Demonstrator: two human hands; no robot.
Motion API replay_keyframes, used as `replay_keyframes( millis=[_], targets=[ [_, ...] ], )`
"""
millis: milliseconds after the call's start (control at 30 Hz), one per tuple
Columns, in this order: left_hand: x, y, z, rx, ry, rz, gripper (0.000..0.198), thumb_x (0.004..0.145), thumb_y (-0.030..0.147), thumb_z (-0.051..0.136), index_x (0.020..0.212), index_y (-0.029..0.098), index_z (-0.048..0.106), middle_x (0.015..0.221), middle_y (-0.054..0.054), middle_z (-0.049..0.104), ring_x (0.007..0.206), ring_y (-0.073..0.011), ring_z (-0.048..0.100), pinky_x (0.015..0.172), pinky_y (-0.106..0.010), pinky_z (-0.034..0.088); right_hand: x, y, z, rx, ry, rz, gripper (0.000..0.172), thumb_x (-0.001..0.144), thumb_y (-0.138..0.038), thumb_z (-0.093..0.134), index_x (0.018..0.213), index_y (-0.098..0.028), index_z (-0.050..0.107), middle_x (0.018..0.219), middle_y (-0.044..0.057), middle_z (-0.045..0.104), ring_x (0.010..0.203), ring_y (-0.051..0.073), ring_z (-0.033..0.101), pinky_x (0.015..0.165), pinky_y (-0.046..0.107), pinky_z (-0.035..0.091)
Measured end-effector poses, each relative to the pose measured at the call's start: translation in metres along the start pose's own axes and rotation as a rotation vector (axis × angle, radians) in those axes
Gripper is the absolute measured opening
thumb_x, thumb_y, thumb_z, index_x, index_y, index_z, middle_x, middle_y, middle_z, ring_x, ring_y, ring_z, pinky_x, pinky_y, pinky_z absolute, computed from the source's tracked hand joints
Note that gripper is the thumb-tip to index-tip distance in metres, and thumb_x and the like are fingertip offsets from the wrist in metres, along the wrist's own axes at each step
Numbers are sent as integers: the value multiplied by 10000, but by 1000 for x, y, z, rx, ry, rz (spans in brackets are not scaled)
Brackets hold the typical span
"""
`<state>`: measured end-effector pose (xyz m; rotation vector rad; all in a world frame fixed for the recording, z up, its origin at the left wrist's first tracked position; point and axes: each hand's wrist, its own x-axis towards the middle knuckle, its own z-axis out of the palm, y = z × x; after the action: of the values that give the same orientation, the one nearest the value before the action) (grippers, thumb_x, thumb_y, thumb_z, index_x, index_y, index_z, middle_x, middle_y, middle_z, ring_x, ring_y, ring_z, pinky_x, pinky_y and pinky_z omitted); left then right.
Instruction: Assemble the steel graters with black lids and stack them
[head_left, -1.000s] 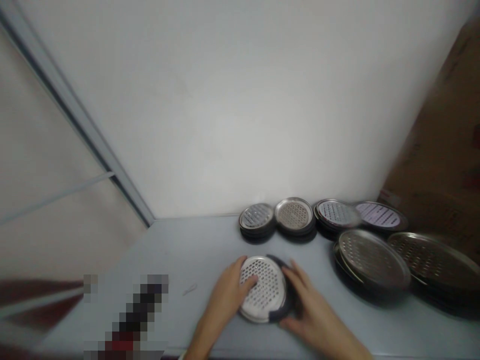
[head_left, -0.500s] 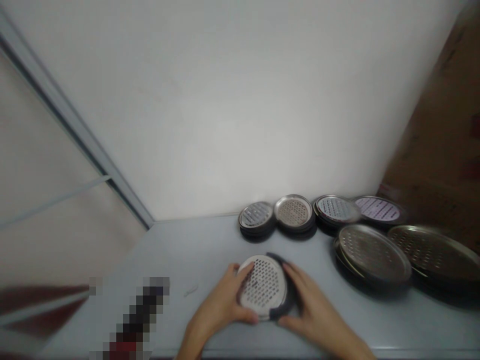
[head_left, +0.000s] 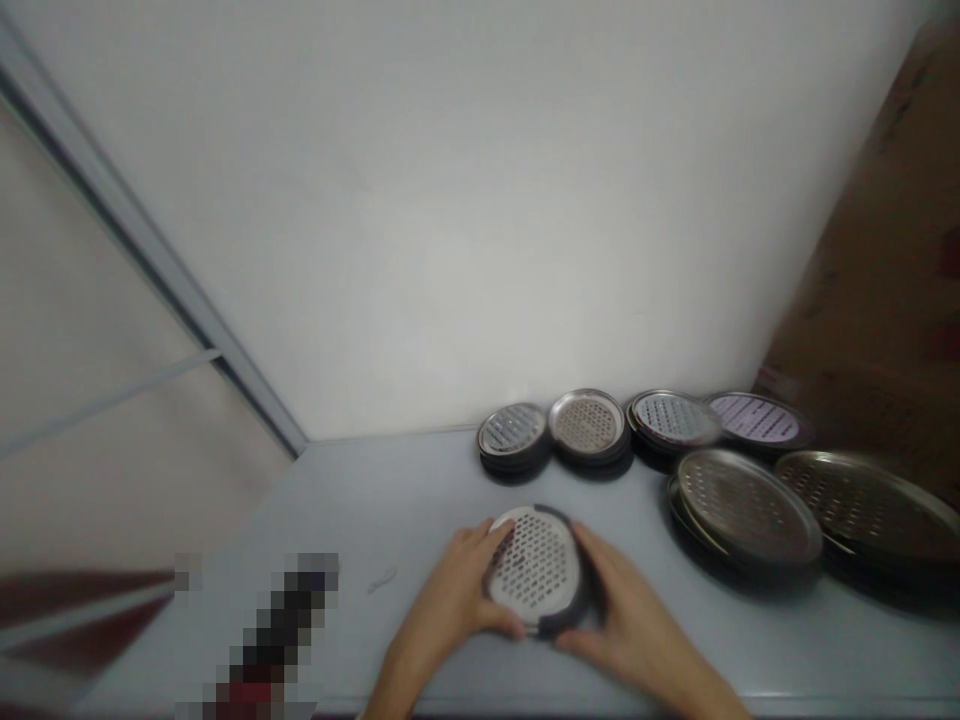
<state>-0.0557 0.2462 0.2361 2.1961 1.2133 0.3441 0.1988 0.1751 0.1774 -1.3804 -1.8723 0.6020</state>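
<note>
Both my hands are on a round perforated steel grater (head_left: 534, 568) with a dark rim, which lies low over the grey tabletop (head_left: 390, 500). My left hand (head_left: 450, 600) grips its left edge, with the fingers curling onto the holed face. My right hand (head_left: 622, 625) cups the dark rim on the right side. Behind them stand several smaller stacked graters, including one (head_left: 514, 429) and another (head_left: 586, 421). Larger perforated discs (head_left: 744, 508) lie at the right.
A white wall (head_left: 450, 200) rises behind the table, and a brown cardboard box (head_left: 877, 250) stands at the right. A pixelated dark object (head_left: 277, 630) lies at the front left, and a small pale scrap (head_left: 382, 580) sits near my left hand.
The grater has turned a little between my hands and shifted slightly right. My left fingers have moved from its face toward its upper left edge.
</note>
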Motion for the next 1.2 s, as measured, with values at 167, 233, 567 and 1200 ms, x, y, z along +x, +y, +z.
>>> replay_keyframes(
  millis=[167, 233, 567, 1200],
  targets=[
    [-6, -19, -11, 14, 16, -45, 1162, 461, 552, 932, 1480, 235, 471, 1508, -176, 470, 1402, -397, 378, 1184, -537, 268, -1, 4, 4, -24, 37, 10, 1099, 641, -421, 844, 1555, -195, 276, 1578, 189, 366, 1444, 394, 353, 1167, 589, 308],
    [-7, -25, -15, 33, 25, -64, 1052, 464, 557, 927, 1404, 253, 565, 1478, -165, 507, 1391, -402, 398, 1181, -554, 269, -2, 4, 4, -35, 47, 27, 1096, 634, -415, 846, 1551, -198, 286, 1578, 186, 368, 1447, 394, 348, 1166, 593, 308],
    [7, -10, -10, -17, 18, -62, 1001, 377, 471, 966, 1305, 243, 668, 1370, -132, 609, 1272, -356, 531, 1136, -429, 366, 2, -3, 1, -34, 55, 67, 1132, 583, -468, 886, 1534, -187, 340, 1533, 195, 433, 1413, 394, 400, 1163, 578, 324],
    [-10, 2, -15, -212, 10, -37, 492, 936, 567, 470, 1073, 159, 710, 1165, -118, 695, 1088, -262, 598, 1018, -360, 421, 1, 1, -13, 158, 309, 145, 496, 876, -480, 640, 1281, -201, 567, 1170, 119, 689, 1097, 294, 655, 995, 441, 509]
  ],
)
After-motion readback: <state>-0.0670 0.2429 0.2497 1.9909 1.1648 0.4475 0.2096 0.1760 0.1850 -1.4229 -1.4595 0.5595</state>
